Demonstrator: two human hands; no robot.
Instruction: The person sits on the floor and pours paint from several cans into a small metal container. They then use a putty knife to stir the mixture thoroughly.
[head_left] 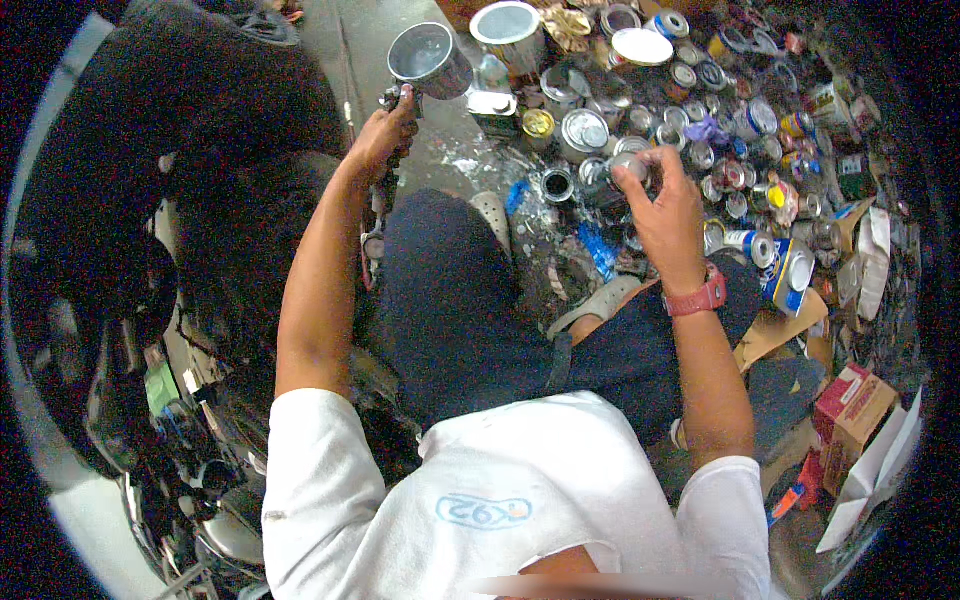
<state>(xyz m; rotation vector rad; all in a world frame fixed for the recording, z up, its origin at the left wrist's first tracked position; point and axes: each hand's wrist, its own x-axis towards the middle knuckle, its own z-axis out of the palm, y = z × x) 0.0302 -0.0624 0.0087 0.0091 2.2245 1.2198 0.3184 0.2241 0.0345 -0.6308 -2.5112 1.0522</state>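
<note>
silver metal makes the cup that sits just over my left hand. my left grip is closed round a dark part under it, and i look down into the cup's wide round top. my right hand is bent, with thumb and fingers holding a small, round, grey thing; my fingers hide part of it, so i cannot tell what it is. a red watch is on that wrist. to the left of the round thing, an open can with a dark inside stands on the messy floor. lots of cans crowd round. a crumpled blue scrap lies near my shoe, and a purple scrap is in among the cans.
</note>
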